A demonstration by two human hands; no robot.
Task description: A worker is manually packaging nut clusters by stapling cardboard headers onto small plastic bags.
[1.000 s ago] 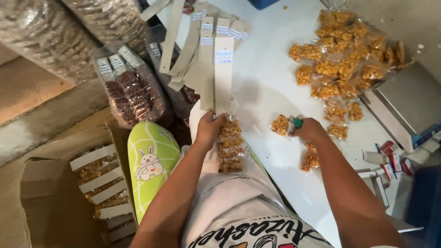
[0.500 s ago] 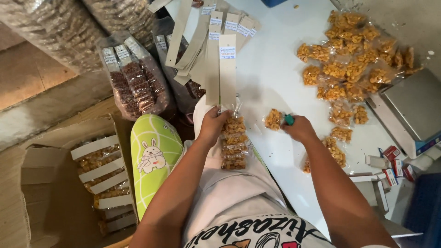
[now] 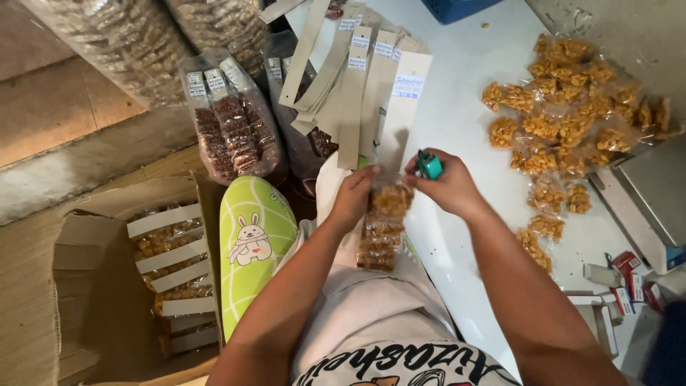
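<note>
My left hand pinches the top of a hanging strip of small clear snack packets against a tan cardboard strip. My right hand grips a small teal stapler and has brought a golden snack packet to the top of that strip. Both hands meet at the table's near edge, above my lap.
A pile of loose golden snack packets lies on the white table at the right. More label-tipped cardboard strips fan out ahead. A cardboard box of finished strips sits lower left beside a green rabbit-print cushion. A scale and small boxes are at right.
My right hand has carried the stapler and a packet leftward from the table to the top of the strip held by my left hand.
</note>
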